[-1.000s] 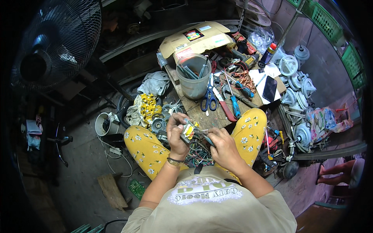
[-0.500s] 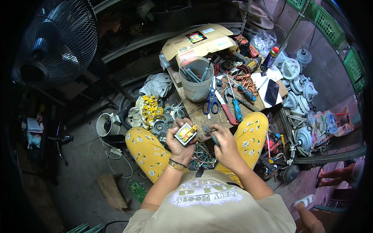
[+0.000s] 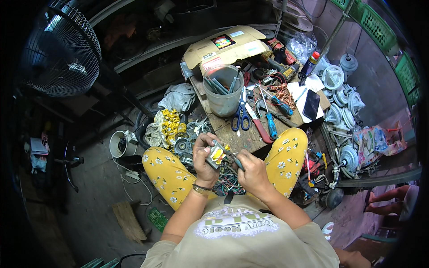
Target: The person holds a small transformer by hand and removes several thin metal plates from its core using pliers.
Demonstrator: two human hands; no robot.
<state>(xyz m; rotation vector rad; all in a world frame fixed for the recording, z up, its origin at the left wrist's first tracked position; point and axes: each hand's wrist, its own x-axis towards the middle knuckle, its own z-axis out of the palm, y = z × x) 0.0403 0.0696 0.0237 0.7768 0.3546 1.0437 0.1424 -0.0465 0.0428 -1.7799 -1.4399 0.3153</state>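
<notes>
The left hand [image 3: 205, 155] is on the near side of the grey bucket [image 3: 223, 106]. Its fingers pinch a metal-framed component [image 3: 217, 155] with yellow wrapping and cover part of the frame. The right hand [image 3: 253, 170], on the near right side of the bucket, has its fingers closed around the handle of a hand tool [image 3: 238, 162]. The tool's dark tip is at the component's right side; whether it grips cannot be told.

A tangle of wires [image 3: 229, 184] lies below the hands, nearward of the bucket. Yellow trousers [image 3: 282, 156] flank this space on the bucket's near left and near right. A wooden offcut [image 3: 128, 221] and a green circuit board [image 3: 157, 218] lie on the floor, well to the bucket's near left.

Ring-shaped metal parts [image 3: 182, 145], yellow scrap [image 3: 171, 121] and a white pail [image 3: 116, 150] are left of the bucket. On the tabletop [image 3: 246, 142], scissors [image 3: 241, 117], a red-handled knife [image 3: 262, 131] and a blue-handled screwdriver [image 3: 271, 127] lie to the bucket's right, in that order. A phone [image 3: 311, 105] lies farther right.

The bucket blocks the view of the tabletop behind it. Beyond the bucket lies cardboard [image 3: 237, 47]; a caged fan [image 3: 65, 56] stands to its far left.
</notes>
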